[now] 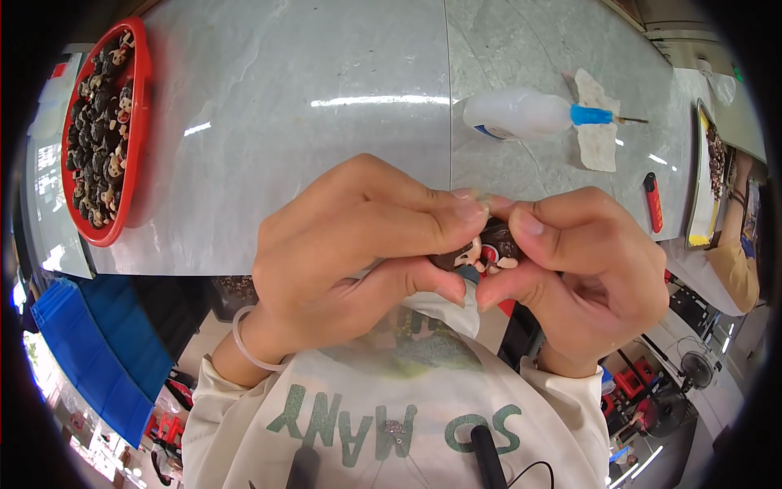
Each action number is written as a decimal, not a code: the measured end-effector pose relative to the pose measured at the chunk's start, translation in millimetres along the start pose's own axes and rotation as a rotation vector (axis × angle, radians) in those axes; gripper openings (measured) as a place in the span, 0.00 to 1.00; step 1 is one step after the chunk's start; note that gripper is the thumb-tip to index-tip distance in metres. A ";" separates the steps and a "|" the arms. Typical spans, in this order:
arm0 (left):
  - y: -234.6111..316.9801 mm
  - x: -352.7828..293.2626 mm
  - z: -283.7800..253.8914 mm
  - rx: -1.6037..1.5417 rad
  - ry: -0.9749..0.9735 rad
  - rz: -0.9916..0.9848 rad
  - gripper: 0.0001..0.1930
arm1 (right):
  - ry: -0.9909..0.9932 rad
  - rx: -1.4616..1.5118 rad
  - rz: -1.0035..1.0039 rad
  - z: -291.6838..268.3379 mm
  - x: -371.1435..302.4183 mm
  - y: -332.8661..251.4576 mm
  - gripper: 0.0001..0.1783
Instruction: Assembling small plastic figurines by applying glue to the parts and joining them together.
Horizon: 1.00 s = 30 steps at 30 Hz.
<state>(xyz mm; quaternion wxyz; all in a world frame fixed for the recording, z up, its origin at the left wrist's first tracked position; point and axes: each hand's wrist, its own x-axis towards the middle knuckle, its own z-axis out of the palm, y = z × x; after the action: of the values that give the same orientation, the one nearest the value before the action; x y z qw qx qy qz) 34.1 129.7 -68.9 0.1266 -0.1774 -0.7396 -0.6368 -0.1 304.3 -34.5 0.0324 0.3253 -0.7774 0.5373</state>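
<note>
Between both hands, close above the table's near edge, I hold a small dark-brown figurine (495, 241) with a pale face and a red-and-white detail. The fingers and thumb of my left hand (358, 236) pinch its left side. My right hand (582, 261) grips its right side, thumb and fingertips pressed against the brown part. My fingers cover much of it. Beyond my hands a white squeeze bottle (517, 112) lies on its side, its blue cap (591, 115) and thin needle tip pointing right over a torn piece of white paper (598, 151).
A red oval basket (137, 155) full of similar figurines stands at the far left of the grey table (269, 98). A red lighter (653, 202) lies at right. Beyond it are a tray of small brown pieces (702, 175) and another person's arm (735, 196). Blue sheeting (98, 350) hangs lower left.
</note>
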 end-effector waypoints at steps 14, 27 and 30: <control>-3.3 -2.7 2.0 0.059 0.029 0.069 0.19 | 0.030 0.218 0.223 6.1 -7.0 4.7 0.19; -0.1 -0.9 0.7 0.104 -0.015 0.087 0.20 | 0.022 0.333 0.247 3.1 -12.4 3.2 0.19; 0.6 -2.5 1.5 0.065 -0.008 0.113 0.19 | -0.001 0.240 0.077 3.1 -15.1 4.7 0.19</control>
<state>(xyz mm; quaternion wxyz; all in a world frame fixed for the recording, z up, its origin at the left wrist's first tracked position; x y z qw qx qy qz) 36.7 131.0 -69.6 0.1649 -0.2173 -0.7492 -0.6035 10.2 309.8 -45.8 -0.0277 0.2969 -0.7196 0.6271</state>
